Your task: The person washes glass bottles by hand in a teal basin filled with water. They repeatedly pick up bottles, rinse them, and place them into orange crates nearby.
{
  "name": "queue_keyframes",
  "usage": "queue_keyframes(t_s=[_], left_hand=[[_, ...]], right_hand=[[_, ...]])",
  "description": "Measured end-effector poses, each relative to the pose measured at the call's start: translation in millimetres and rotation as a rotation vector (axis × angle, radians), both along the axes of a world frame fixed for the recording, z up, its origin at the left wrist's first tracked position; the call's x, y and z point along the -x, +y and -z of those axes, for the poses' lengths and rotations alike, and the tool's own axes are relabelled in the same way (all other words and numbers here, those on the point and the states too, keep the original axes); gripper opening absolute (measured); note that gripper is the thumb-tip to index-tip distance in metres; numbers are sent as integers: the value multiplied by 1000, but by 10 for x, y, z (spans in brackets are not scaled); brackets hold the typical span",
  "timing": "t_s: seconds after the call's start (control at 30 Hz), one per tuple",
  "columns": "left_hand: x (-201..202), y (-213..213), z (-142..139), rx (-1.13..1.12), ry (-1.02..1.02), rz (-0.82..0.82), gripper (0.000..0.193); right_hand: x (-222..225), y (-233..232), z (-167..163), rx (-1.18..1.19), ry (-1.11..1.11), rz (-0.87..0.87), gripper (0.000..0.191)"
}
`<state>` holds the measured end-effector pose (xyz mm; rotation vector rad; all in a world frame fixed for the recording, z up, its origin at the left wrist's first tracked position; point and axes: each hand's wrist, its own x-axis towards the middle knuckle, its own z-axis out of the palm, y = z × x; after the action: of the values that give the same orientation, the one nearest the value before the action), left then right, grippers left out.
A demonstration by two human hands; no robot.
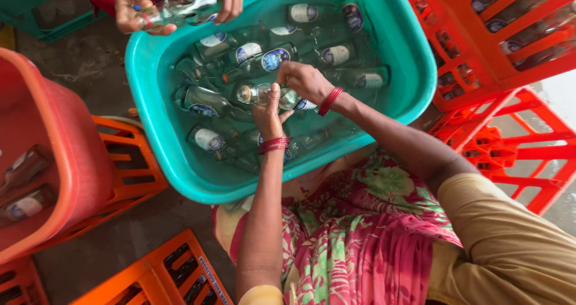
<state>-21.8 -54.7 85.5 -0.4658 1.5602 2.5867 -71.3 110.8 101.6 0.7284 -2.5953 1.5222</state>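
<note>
Both the left hand [268, 114] and right hand [306, 80] grip a wet glass bottle [264, 94] over the teal tub [150, 143], where it could slip and crack against the submerged bottles [240, 53].

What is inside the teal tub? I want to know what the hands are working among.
The teal tub holds water and many clear glass bottles lying on their sides. Both hands, left hand and right hand, grip one bottle. The tub's bottom beneath them is hidden.
</note>
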Motion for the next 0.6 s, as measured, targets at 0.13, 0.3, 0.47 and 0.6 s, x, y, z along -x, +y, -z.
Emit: queue_keyframes(t_s=[0.13,0.3,0.47,0.6], left_hand=[[29,-83,-205,-202,59,17,57],[164,-318,-362,-518,177,235,66],[213,-386,-311,-660,300,165,47],[227,-333,-195,-721,335,157,49]], right_hand=[[-112,351,-156,294,-146,125,18],[-563,286,-632,727,-799,108,48],[-609,229,-938,508,-421,148,63],[-572,314,-958,484,-341,127,62]])
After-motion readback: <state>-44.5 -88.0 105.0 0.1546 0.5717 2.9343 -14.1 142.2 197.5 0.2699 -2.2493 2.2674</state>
